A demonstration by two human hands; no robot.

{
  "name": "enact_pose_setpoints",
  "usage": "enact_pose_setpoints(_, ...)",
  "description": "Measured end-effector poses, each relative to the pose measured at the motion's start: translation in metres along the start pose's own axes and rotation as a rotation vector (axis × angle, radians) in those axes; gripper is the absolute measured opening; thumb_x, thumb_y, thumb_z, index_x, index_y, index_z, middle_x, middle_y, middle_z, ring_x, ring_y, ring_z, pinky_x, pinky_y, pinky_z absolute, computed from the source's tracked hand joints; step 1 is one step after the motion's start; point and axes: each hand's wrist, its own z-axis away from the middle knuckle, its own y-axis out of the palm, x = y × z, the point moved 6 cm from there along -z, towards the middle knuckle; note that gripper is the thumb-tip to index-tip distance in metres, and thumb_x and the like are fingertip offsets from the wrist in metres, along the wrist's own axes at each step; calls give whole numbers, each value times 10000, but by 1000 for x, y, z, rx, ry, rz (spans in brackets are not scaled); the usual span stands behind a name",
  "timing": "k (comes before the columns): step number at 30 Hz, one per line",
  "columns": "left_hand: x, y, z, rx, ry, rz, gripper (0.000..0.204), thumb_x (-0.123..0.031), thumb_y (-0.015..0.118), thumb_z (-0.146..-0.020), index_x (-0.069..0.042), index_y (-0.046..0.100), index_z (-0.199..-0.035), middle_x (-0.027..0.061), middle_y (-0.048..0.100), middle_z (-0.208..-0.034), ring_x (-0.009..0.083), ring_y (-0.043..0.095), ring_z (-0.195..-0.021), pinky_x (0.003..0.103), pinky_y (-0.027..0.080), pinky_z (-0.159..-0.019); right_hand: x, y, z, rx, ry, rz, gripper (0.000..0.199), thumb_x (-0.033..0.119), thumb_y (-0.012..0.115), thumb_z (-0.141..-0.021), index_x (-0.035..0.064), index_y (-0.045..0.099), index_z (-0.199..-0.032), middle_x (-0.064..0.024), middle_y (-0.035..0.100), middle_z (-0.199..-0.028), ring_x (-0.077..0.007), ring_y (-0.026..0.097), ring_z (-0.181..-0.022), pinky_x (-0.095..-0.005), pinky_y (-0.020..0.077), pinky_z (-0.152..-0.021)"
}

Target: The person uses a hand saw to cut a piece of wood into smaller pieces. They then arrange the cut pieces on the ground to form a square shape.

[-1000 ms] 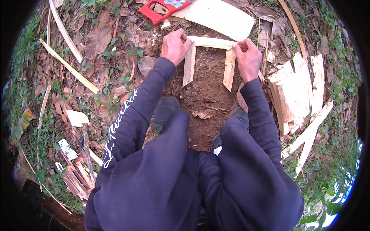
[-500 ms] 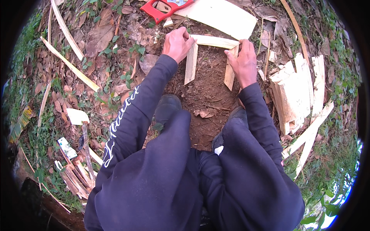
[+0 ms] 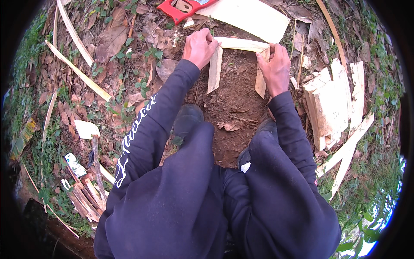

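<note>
A three-piece frame of pale wood slats lies over the bare soil in front of me. Its top slat (image 3: 242,44) runs across between both hands, with a left slat (image 3: 214,73) and a right slat (image 3: 261,82) slanting down towards me from its ends. My left hand (image 3: 199,48) is closed at the left corner, fingers pinching where two slats meet. At the opposite corner my right hand (image 3: 277,68) grips the upper end of the right slat between thumb and fingers. How the pieces join is hidden by my fingers.
Beyond the frame lie a broad pale board (image 3: 248,17) and a red-handled saw (image 3: 179,13). Split wood (image 3: 325,103) is piled to the right. Long strips (image 3: 77,71) rest on leaf litter at left, near a hatchet-like tool (image 3: 88,129) and a wood bundle (image 3: 84,198).
The right slat has swung slightly, its near end shifting to the right. My right hand has turned a little with it; my left hand stays at its corner.
</note>
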Motion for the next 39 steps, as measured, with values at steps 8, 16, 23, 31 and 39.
enact_pose_setpoints(8,1,1,0,5,0,36,283,-199,758,-865,-8,569,-776,88,654,-664,157,655,-571,325,520,-587,4,2,4,-19,-14,22,478,166,777,-824,-93,578,-1173,-229,586,-1071,-361,616,-981,-423,514,-890)
enact_pose_setpoints(16,1,2,-1,9,15,27,286,-198,758,-867,-7,565,-776,80,639,-654,146,653,-569,321,514,-564,-2,1,5,-89,-90,71,467,196,778,-834,-62,608,-1184,-170,601,-1031,-277,615,-864,-377,525,-795)
enact_pose_setpoints(23,3,2,-2,15,16,34,281,-190,757,-868,-6,563,-782,84,648,-669,149,655,-564,322,519,-567,-2,1,5,-49,-9,-1,473,176,782,-835,-81,604,-1191,-229,611,-1112,-343,636,-1003,-421,523,-906)
enact_pose_setpoints(31,4,4,-2,59,-28,104,295,-231,775,-810,-16,575,-795,160,614,-748,339,630,-748,449,519,-718,-4,2,9,-117,-74,22,433,172,782,-843,-65,635,-1175,-209,619,-1076,-332,639,-976,-412,530,-883)
enact_pose_setpoints(39,3,2,-1,7,45,7,292,-211,762,-864,-14,563,-781,91,652,-672,164,658,-561,332,519,-581,-1,0,6,-87,-110,65,436,172,774,-848,-46,651,-1205,-177,598,-1041,-314,628,-918,-409,527,-843)
